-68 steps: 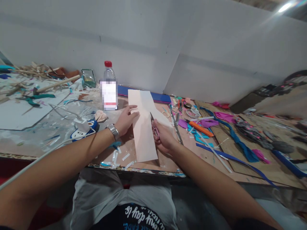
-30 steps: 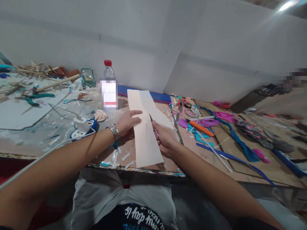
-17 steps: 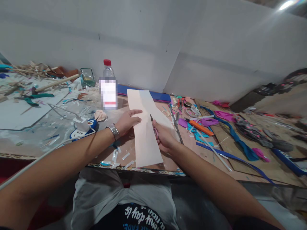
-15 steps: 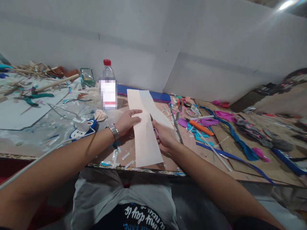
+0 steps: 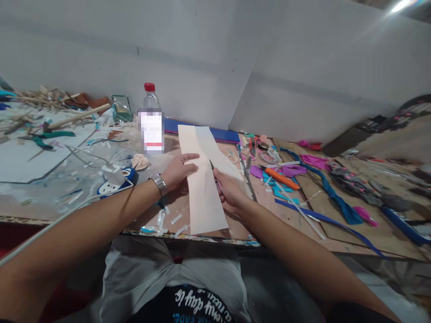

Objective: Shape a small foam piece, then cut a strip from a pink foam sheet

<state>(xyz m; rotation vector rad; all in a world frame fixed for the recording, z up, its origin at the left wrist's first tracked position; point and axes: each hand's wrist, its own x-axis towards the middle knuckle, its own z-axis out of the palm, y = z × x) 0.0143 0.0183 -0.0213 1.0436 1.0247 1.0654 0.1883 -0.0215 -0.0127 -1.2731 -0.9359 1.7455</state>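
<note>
A long pale cream sheet of paper (image 5: 207, 202) lies lengthwise before me, its near end close to the table edge. At its left edge my left hand (image 5: 177, 172), with a metal watch on the wrist, holds the sheet. Two of its fingers stretch over the top of the paper, while the others are hidden. My right hand (image 5: 230, 190) is closed around a pair of scissors (image 5: 211, 164) at the right side of the sheet. The dark blade tip points away from me along a paper edge. Another pale section of paper (image 5: 224, 157) spreads to the right, partly behind that hand.
A red-capped bottle (image 5: 151, 98) stands behind the left hand, near a blue-and-white power strip (image 5: 117, 183) with cords. Green-handled pliers (image 5: 50, 135) lie left. An orange cutter (image 5: 282, 179), blue ribbon (image 5: 328, 217) and coloured scraps cover the right. Blue sheets (image 5: 225, 135) lie along the wall.
Both hands keep nearly the same places on the paper and scissors. The view has shifted very slightly; nothing has been picked up or let go.
</note>
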